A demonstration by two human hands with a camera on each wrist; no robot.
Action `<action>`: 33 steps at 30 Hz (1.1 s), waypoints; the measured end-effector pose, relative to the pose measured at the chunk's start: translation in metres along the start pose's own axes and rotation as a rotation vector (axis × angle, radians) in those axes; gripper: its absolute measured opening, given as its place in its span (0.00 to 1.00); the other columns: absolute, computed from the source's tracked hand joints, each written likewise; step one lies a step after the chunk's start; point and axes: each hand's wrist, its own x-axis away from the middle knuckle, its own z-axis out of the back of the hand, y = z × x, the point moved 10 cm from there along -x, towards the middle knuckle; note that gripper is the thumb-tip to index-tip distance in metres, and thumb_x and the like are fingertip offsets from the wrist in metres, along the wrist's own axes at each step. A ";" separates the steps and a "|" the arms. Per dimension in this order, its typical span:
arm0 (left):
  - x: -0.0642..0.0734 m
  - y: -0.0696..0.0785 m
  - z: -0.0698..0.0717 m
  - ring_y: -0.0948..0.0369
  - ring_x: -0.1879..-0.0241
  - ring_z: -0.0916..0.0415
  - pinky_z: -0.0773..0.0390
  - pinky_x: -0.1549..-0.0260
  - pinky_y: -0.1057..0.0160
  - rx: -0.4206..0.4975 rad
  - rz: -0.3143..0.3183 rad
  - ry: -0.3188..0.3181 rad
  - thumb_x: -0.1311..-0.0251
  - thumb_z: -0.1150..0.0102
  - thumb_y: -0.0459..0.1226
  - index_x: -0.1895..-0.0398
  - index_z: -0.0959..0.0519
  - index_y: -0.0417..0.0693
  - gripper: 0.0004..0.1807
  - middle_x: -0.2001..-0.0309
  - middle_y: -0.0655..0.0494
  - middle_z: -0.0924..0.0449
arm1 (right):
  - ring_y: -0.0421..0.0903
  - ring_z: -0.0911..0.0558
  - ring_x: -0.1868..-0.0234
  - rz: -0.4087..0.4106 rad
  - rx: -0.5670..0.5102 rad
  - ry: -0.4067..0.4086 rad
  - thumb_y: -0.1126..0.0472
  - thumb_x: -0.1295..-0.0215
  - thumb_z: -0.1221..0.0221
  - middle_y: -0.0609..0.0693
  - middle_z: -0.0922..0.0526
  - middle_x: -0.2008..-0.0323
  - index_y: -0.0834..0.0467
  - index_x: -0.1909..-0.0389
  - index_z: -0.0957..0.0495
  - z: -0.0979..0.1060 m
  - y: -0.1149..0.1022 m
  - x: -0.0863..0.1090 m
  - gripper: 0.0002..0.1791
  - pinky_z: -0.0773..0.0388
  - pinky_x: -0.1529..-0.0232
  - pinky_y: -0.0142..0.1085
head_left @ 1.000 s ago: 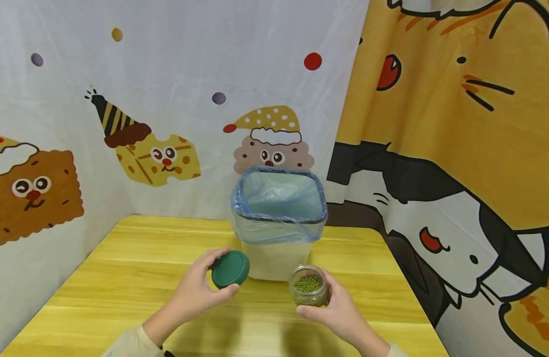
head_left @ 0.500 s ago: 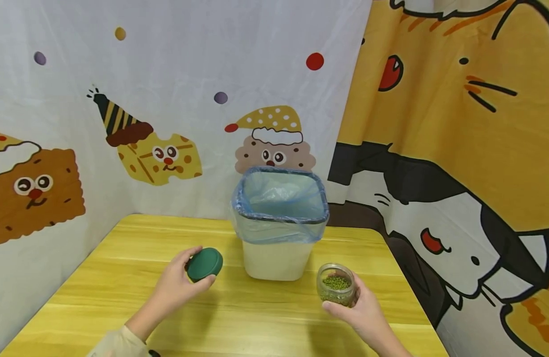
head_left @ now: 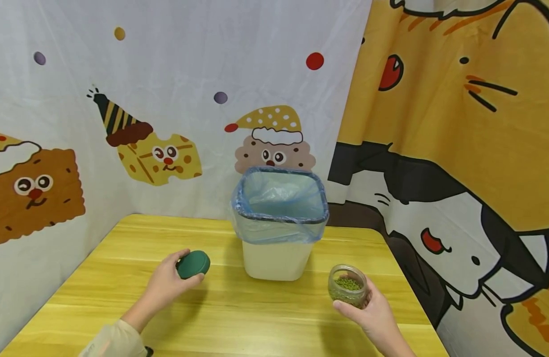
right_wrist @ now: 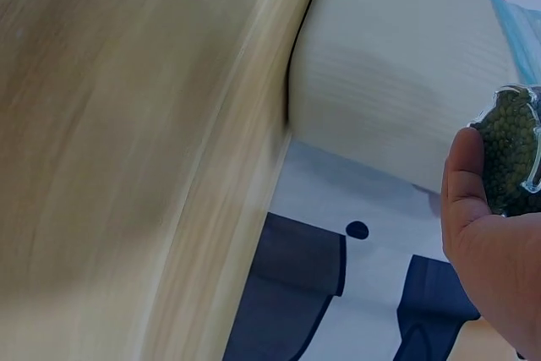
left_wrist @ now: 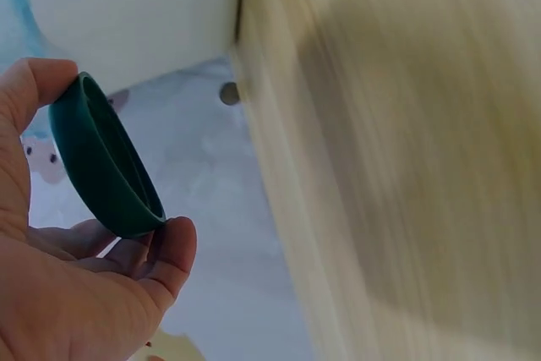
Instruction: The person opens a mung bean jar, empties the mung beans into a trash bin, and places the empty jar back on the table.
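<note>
A round green lid (head_left: 193, 265) is pinched at its edge between the thumb and fingers of my left hand (head_left: 164, 283), above the table's left half. The left wrist view shows the lid (left_wrist: 106, 158) side-on, its hollow underside turned toward the table. On the right, my right hand (head_left: 378, 317) grips a small clear jar (head_left: 348, 286), its open mouth tilted up and toward the middle. Small green beans (head_left: 347, 283) partly fill it. Only part of the jar (right_wrist: 511, 150) shows in the right wrist view, with beans against its wall.
A cream bin (head_left: 277, 260) lined with a blue translucent bag (head_left: 280, 230) stands at the table's back middle, between the hands. The yellow wood-grain table (head_left: 252, 317) lies below. Behind hangs a cartoon-printed curtain (head_left: 176, 64), with a yellow one (head_left: 435, 114) at right.
Both hands have drawn apart: my left hand has carried the lid leftward, and my right hand has taken the jar to the right. The bin has stayed in place.
</note>
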 end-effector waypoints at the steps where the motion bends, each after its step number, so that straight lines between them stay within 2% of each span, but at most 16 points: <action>1: -0.001 -0.004 0.000 0.41 0.42 0.19 0.12 0.55 0.50 -0.009 0.003 0.001 0.39 0.24 0.52 0.22 0.35 0.32 0.51 0.28 0.26 0.30 | 0.49 0.15 0.39 0.000 0.001 0.000 0.56 0.40 0.21 0.58 0.20 0.32 0.51 0.24 0.33 0.000 0.001 0.000 0.46 0.14 0.50 0.32; 7: -0.013 -0.034 0.001 0.40 0.44 0.19 0.12 0.56 0.49 -0.058 0.039 -0.026 0.40 0.23 0.51 0.23 0.36 0.27 0.53 0.30 0.22 0.29 | 0.50 0.14 0.40 0.004 0.008 0.010 0.55 0.40 0.21 0.58 0.20 0.33 0.51 0.24 0.32 0.003 0.002 0.000 0.46 0.14 0.50 0.35; 11: -0.021 -0.052 0.003 0.36 0.44 0.19 0.12 0.53 0.45 -0.114 0.067 -0.046 0.41 0.23 0.51 0.23 0.37 0.24 0.54 0.32 0.20 0.29 | 0.49 0.14 0.41 0.003 0.007 0.012 0.54 0.42 0.20 0.59 0.20 0.34 0.51 0.23 0.32 0.005 0.003 0.001 0.47 0.14 0.50 0.34; 15: -0.029 -0.063 -0.001 0.31 0.40 0.22 0.14 0.48 0.38 -0.180 0.074 -0.078 0.41 0.23 0.52 0.24 0.37 0.23 0.55 0.32 0.18 0.30 | 0.48 0.14 0.41 0.010 0.001 0.009 0.55 0.41 0.21 0.59 0.20 0.33 0.51 0.24 0.32 0.005 0.003 0.001 0.46 0.14 0.49 0.34; 22: -0.037 -0.065 -0.007 0.28 0.38 0.25 0.18 0.44 0.33 -0.262 0.040 -0.087 0.42 0.22 0.52 0.26 0.36 0.20 0.54 0.33 0.18 0.29 | 0.52 0.15 0.39 -0.011 0.024 0.020 0.55 0.41 0.20 0.59 0.20 0.33 0.51 0.24 0.32 0.006 0.010 0.001 0.46 0.13 0.49 0.35; 33: -0.041 -0.069 -0.016 0.29 0.41 0.23 0.16 0.46 0.35 -0.271 0.051 -0.093 0.43 0.22 0.50 0.29 0.34 0.18 0.53 0.36 0.18 0.27 | 0.52 0.15 0.37 -0.015 0.009 0.014 0.55 0.40 0.21 0.59 0.20 0.32 0.51 0.23 0.33 0.006 0.011 0.000 0.46 0.14 0.48 0.35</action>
